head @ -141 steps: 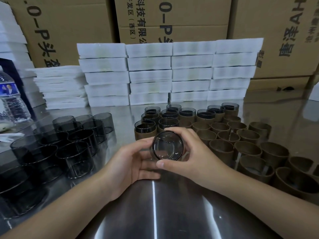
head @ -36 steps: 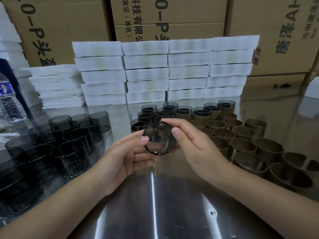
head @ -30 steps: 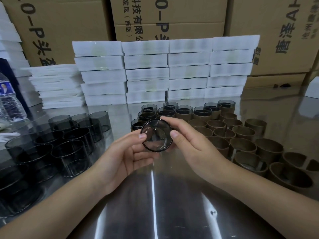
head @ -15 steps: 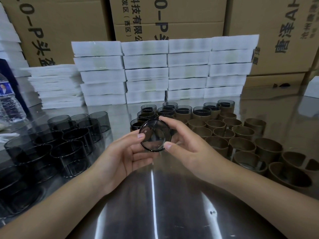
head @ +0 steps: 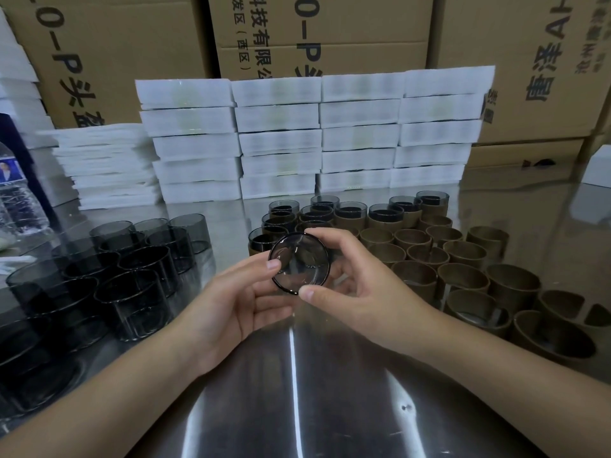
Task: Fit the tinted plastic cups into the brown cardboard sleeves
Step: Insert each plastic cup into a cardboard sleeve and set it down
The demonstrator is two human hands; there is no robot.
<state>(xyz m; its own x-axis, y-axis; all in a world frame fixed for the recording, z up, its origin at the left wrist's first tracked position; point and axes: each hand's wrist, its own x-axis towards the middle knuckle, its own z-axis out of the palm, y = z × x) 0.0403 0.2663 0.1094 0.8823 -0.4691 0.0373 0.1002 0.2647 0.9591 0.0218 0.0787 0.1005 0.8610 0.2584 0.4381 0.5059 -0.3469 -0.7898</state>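
Stacked cartons [head: 115, 44] and white packs [head: 277, 140] wall off the back of the steel counter [head: 297, 408]. Both hands hold one cup [head: 299, 264] above it, a round end facing me. My left hand [head: 228, 305] cradles it, thumb on the rim, and my right hand [head: 367, 292] pinches the rim between thumb and forefinger. I'd take the nearest empty sleeve [head: 415, 276], square the cup to it and press straight, never cocked. Bare cups [head: 139, 279] crowd the left and sleeved ones [head: 350, 214] sit behind, so the open room is toward me.
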